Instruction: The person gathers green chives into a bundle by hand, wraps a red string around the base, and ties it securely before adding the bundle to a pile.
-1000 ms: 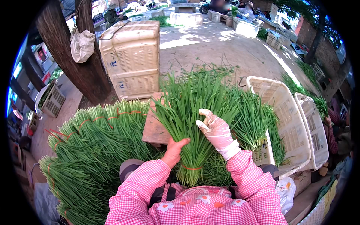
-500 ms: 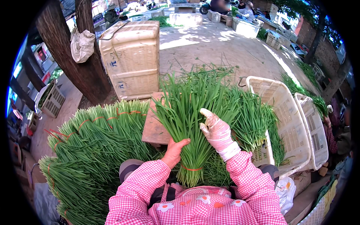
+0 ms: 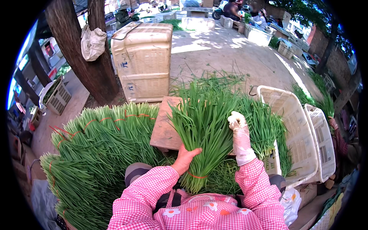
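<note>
My bare left hand is wrapped round a bunch of garlic chives, thumb across the front. An orange-red band circles the bunch near its pale cut stems, which point at my lap; the leaves fan out away from me. My right hand, in a whitish thin glove, is at the right edge of those leaves with its fingers curled in. Whether anything is pinched in them is hidden. Behind the bunch is a small reddish-brown wooden board, partly covered by leaves.
Banded chive bundles are stacked at my left. Loose chives lie at the right beside a cream plastic crate, with another crate beyond. A tall crate stands on end near a tree trunk. People sit far off.
My right hand has moved right, off the middle of the leaves, and its fingers have curled in. The left hand keeps its hold on the bunch. The whole view has shifted slightly.
</note>
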`<state>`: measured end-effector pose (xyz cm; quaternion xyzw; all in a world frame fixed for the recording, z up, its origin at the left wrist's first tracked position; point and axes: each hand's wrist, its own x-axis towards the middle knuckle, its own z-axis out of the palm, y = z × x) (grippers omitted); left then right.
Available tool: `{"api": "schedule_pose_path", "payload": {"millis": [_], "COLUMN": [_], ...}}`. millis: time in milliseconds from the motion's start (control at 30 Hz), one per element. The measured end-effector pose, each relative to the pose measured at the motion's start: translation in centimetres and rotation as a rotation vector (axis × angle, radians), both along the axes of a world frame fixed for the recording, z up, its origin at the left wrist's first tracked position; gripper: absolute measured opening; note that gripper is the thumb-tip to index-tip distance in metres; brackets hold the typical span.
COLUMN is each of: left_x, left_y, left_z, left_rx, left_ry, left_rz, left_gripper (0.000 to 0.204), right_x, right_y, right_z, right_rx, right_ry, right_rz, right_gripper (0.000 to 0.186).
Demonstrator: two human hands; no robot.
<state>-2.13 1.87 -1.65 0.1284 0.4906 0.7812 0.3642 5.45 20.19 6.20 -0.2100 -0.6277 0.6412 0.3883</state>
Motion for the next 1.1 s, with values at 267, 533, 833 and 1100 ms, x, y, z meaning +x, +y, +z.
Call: {"api": "schedule_pose_path", "payload": {"millis": [267,533,833,1100], "left_x": [1.4,2.1,2.2,1.2], "left_y": [-0.3,-0.1,-0.4,-0.4], "left_z": [-0.1,-1.4,-0.5,-0.1], "left_rx": [-0.148,-0.097,-0.108,-0.108], "left_ry": [0.199,0.369,0.383,0.179], "left_rz": [-0.12,-0.155,-0.163,-0.132], "left_gripper": [0.034,0.036,0.034,0.036], "right_x": [-1.1,-2.7,-2.8,-0.5], "right_y": [-3.5,-2.3,-2.2,1.3], "right_z": [10.0,8.7,7.3,10.8], "right_rx": [1.351,1.43,1.258,0.589], "right_ry": [-0.211,-0.412,-0.364,0.058], "right_rz": [-0.024,0.054,0.09,-0.105], "right_gripper": [0.04,0.034,0.02,0.012]}}
